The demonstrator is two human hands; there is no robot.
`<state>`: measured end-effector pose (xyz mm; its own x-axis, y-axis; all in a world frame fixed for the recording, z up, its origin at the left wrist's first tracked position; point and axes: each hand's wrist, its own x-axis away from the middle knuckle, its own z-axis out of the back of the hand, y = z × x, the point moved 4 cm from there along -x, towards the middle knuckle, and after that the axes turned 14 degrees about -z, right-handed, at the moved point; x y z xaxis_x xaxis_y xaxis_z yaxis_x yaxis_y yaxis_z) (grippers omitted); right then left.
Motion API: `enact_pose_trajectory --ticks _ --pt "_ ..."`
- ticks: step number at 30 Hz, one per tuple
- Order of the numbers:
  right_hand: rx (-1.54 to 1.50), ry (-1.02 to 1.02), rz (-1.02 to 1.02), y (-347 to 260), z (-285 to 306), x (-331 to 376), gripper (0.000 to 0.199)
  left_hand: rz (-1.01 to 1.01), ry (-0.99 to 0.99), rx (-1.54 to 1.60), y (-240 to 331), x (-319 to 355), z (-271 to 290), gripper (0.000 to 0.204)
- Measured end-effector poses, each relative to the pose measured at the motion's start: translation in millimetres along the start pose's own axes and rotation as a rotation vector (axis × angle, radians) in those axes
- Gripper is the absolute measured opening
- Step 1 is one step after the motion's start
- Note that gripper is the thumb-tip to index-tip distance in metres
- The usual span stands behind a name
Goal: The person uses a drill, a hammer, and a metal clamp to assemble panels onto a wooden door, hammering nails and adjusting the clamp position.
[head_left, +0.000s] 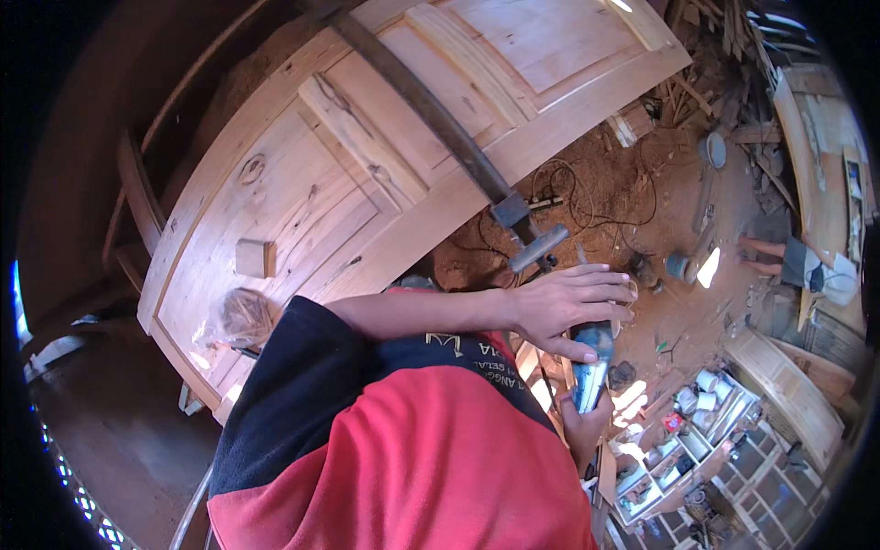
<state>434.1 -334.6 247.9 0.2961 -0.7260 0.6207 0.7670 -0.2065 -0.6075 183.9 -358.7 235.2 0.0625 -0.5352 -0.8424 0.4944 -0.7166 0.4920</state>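
My right hand (587, 429) grips the lower end of a blue and dark handheld power tool (591, 367), held in front of my body at the right. Over the tool's upper end lies my left hand (573, 304), its fingers stretched out and apart. The left thumb touches the tool's body; whatever is under the palm is hidden. Beyond my left forearm is a large panelled wooden door (312, 192), pale and unpainted. A long metal bar clamp (431, 115) crosses it, with its screw end near my left hand.
A small wooden block (253, 258) and a clear plastic bag (246, 316) lie on the door. Cables (587, 197) coil on the sawdust-covered floor. A divided tray (674, 463) of cans and supplies stands lower right. Another person (807, 266) is at the far right.
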Motion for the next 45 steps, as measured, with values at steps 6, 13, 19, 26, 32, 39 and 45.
enact_pose_trajectory --ticks 6,13,19,26,32,39,45 --pt "0.349 -0.334 0.316 -105 -81 -18 0.043 0.156 0.09 -0.139 19 45 95 0.051" --pt "0.452 -0.571 0.279 -159 -158 -48 0.034 0.412 0.416 -0.293 8 110 154 0.038" --pt "0.543 -0.597 0.108 -181 -175 -56 0.031 0.466 0.544 -0.301 1 128 170 0.039" --pt "0.654 -0.595 0.139 -205 -191 -59 0.032 0.505 0.592 -0.276 -8 136 179 0.038" --pt "0.572 -0.555 0.128 -215 -198 -57 0.025 0.528 0.605 -0.269 -11 137 183 0.037" --pt "0.702 -0.593 0.029 -231 -203 -61 0.027 0.556 0.632 -0.239 -18 141 187 0.039" --pt "0.831 -0.633 -0.003 -237 -207 -66 0.048 0.565 0.678 -0.204 -22 147 187 0.042"
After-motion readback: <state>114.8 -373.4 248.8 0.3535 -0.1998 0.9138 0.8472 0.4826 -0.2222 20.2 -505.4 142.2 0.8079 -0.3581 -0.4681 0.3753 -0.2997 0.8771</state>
